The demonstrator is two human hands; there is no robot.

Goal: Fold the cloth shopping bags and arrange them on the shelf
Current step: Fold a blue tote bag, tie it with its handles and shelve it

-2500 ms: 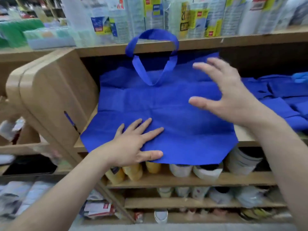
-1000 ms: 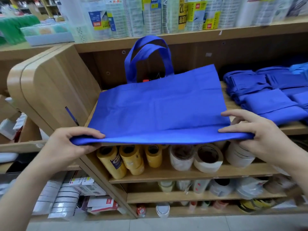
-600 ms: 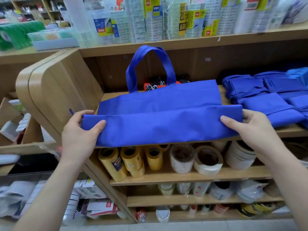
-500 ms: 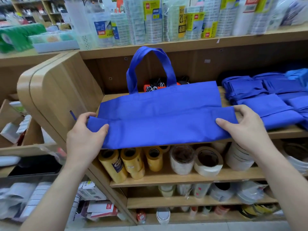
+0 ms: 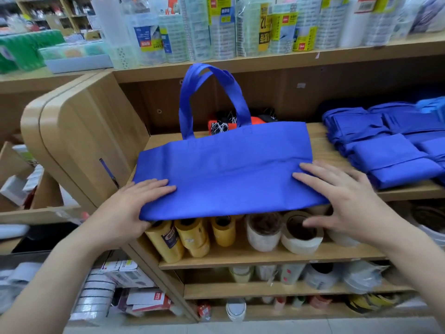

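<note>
A blue cloth shopping bag (image 5: pixel 228 174) lies flat on the wooden shelf (image 5: pixel 319 143), its bottom part folded up over the body and its front edge hanging past the shelf lip. Its two handles (image 5: pixel 190 102) stand up at the back. My left hand (image 5: pixel 127 210) holds the bag's front left corner, fingers on top and thumb hidden under the cloth. My right hand (image 5: pixel 346 196) rests flat on the right end of the fold, fingers straight, thumb spread below the edge.
A stack of folded blue bags (image 5: pixel 390 157) fills the shelf's right side. An orange and black item (image 5: pixel 222 125) sits behind the bag. Tape rolls (image 5: pixel 301 233) and yellow rolls (image 5: pixel 190 237) stand on the shelf below. A rounded wooden end panel (image 5: pixel 84 131) bounds the left.
Both hands lifted the bag's bottom edge and folded it up over the body. Since then the fold has been laid down, and the right hand has flattened onto it.
</note>
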